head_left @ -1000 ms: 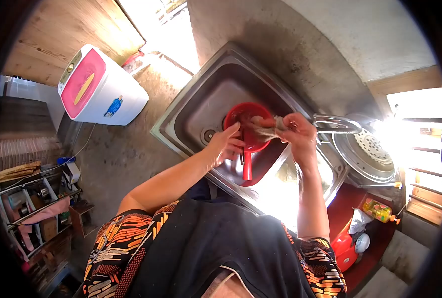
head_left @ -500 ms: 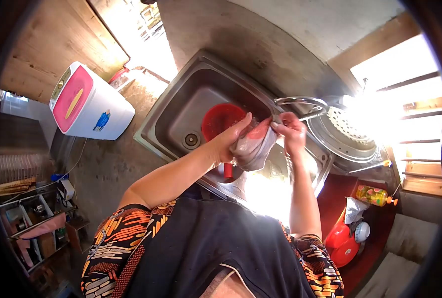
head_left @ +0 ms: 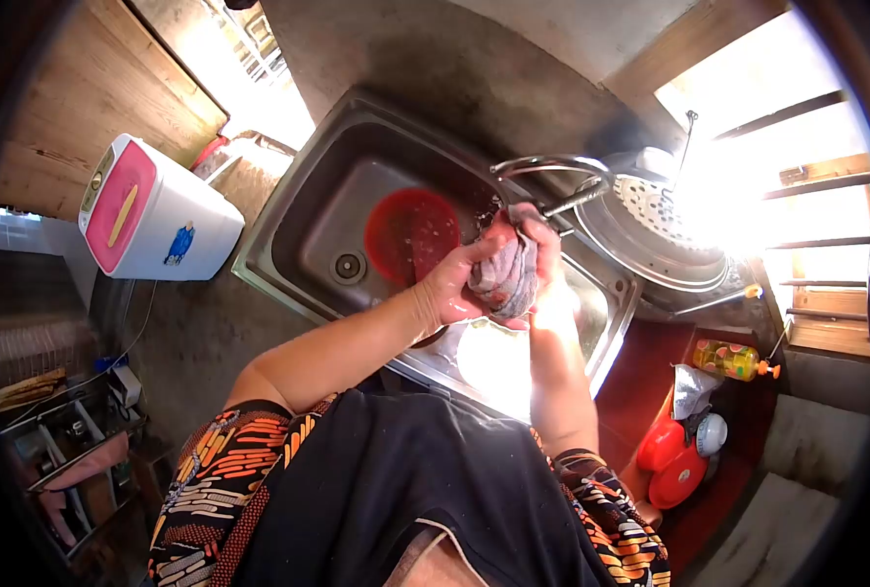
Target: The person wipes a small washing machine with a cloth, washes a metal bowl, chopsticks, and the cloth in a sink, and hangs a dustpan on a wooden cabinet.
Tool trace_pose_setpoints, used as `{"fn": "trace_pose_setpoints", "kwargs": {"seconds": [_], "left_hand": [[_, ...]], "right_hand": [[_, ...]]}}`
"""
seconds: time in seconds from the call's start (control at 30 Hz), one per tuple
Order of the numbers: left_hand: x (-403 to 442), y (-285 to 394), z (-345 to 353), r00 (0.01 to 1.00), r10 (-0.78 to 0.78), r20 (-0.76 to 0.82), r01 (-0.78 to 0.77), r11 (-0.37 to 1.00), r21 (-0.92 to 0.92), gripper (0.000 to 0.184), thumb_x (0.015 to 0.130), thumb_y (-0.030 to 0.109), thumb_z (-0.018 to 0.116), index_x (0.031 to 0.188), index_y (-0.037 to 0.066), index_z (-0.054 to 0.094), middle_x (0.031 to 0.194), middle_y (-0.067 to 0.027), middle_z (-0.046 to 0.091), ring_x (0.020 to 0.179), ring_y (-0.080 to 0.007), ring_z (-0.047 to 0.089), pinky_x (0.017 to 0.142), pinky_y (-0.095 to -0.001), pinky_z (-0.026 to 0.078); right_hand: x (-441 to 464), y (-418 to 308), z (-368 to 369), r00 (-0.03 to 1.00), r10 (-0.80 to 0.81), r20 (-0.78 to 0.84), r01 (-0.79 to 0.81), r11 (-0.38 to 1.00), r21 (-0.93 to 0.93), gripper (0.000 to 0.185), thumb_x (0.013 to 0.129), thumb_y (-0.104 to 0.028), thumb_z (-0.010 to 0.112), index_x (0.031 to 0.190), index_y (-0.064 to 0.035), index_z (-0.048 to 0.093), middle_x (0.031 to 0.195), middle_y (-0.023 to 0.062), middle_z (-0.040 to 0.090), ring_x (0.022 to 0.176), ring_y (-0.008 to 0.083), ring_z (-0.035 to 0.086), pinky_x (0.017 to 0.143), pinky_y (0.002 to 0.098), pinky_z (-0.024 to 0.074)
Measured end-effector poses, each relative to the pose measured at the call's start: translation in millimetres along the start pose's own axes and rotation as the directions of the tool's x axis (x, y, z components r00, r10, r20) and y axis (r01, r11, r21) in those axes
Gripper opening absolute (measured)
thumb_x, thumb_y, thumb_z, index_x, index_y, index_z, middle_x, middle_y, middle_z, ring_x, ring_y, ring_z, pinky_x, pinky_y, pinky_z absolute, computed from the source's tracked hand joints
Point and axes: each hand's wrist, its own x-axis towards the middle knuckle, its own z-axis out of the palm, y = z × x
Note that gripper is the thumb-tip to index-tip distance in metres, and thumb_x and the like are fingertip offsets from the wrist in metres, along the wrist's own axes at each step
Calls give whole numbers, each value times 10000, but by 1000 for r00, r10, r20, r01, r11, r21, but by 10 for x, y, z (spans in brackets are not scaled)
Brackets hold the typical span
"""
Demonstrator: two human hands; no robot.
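Note:
A wet, bunched-up grey and pink cloth point(head_left: 505, 277) is squeezed between both hands above the sink. My left hand point(head_left: 446, 292) presses on its left side, thumb on top. My right hand point(head_left: 542, 243) wraps round its right and upper side. The curved metal faucet point(head_left: 562, 166) arches just above the hands, and water drops splash near the cloth. Below and to the left, a red basin point(head_left: 396, 230) with water in it stands in the stainless steel sink point(head_left: 308, 191). The drain point(head_left: 348, 266) shows beside the basin.
Metal steamer pans point(head_left: 650, 259) stand right of the faucet. A yellow pump bottle point(head_left: 728, 360) and red-lidded items point(head_left: 677, 474) sit at the right on a red surface point(head_left: 640, 382). A white and pink washing machine point(head_left: 176, 220) stands at the left. Strong window light glares at the right.
My hands have closed more tightly round the cloth, which is now a compact bundle nearer the faucet. Splashing drops show by it. The whole view has shifted slightly left.

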Motion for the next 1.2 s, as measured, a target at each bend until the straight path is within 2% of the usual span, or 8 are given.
{"fn": "trace_pose_setpoints", "kwargs": {"seconds": [0.13,0.3,0.4,0.5,0.63,0.77,1.0,1.2], "left_hand": [[205,45,-38,975,-73,-210,144,928,344,262,807,239,698,967,53,606,769,-115,630,658,-262,626,430,-312,393],[531,-27,-315,910,201,-362,121,708,696,118,758,135,695,807,55,623,704,-75,609,630,-201,608,476,-316,419],[737,-179,-473,730,659,-180,88,170,981,132,750,76,691,859,30,634,748,-92,636,694,-177,629,579,-344,507],[849,-210,-695,668,729,-153,50,162,986,204,716,122,707,881,11,661,757,-135,655,709,-235,660,589,-374,523],[435,57,-518,874,284,-396,124,657,744,246,703,152,687,890,-8,673,746,-160,660,701,-286,675,561,-416,532],[160,-14,-354,995,-20,98,7,991,135,504,647,138,620,1130,3,574,819,-174,631,695,-302,647,551,-431,538],[33,-169,253,992,48,118,-57,996,71,604,650,163,615,1214,-46,556,944,-210,650,742,-341,643,597,-457,583],[-10,89,269,991,-130,-21,131,953,275,302,789,223,666,992,10,596,798,-136,612,562,-228,589,373,-297,400]], "right_hand": [[21,-214,257,980,-35,-194,-50,907,-418,79,765,-50,583,832,-40,543,667,134,568,639,248,614,577,342,505],[237,-227,170,925,-32,-380,-271,645,-715,29,733,-10,557,730,-28,534,651,151,564,657,274,628,591,352,482],[415,53,-113,878,-435,-200,-203,39,-978,106,762,-36,561,866,-13,559,704,190,602,734,310,659,675,400,513],[511,84,-58,848,-498,-184,-408,-390,-825,411,770,-91,641,1160,-19,533,976,231,646,866,321,670,786,415,517],[115,-203,81,965,-262,8,119,411,-904,925,685,-148,783,1477,-98,307,1425,257,406,1075,322,598,882,427,494],[-91,29,-459,990,-139,25,141,960,-240,931,764,-276,774,1524,-196,243,1418,221,424,1147,346,555,932,419,501],[-19,44,140,846,-252,470,214,968,133,481,835,-516,644,1106,-118,615,1168,219,532,1046,431,558,900,507,511],[-40,-360,612,975,-18,221,107,912,-396,209,729,-181,630,668,-5,536,710,160,532,691,301,568,661,380,478]]}}
